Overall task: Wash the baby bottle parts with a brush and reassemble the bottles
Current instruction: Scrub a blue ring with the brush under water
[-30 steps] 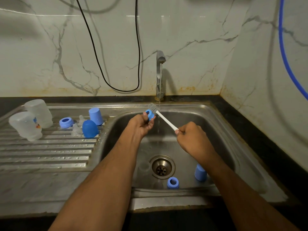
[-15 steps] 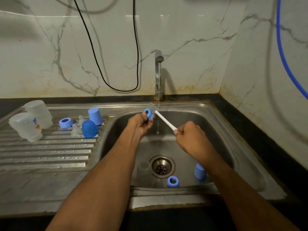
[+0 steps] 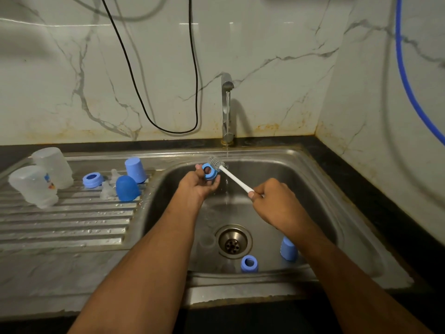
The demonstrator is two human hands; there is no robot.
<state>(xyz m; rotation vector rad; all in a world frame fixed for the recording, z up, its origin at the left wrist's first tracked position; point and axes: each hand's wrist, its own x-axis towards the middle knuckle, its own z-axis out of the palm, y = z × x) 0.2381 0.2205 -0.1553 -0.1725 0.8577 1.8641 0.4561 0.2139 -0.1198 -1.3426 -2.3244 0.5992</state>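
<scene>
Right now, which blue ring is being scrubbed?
The blue ring pinched in the left hand, with the brush against it. The others lie loose on the drainboard and in the sink.

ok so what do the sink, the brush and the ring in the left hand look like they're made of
Sink: brushed stainless steel by its dull grey sheen and soft reflections. Brush: smooth white handle, probably plastic; pale bristles round a twisted core that looks like wire. Blue ring, held by the left hand: opaque matte plastic, evenly coloured. Right hand grips the handle.
</scene>
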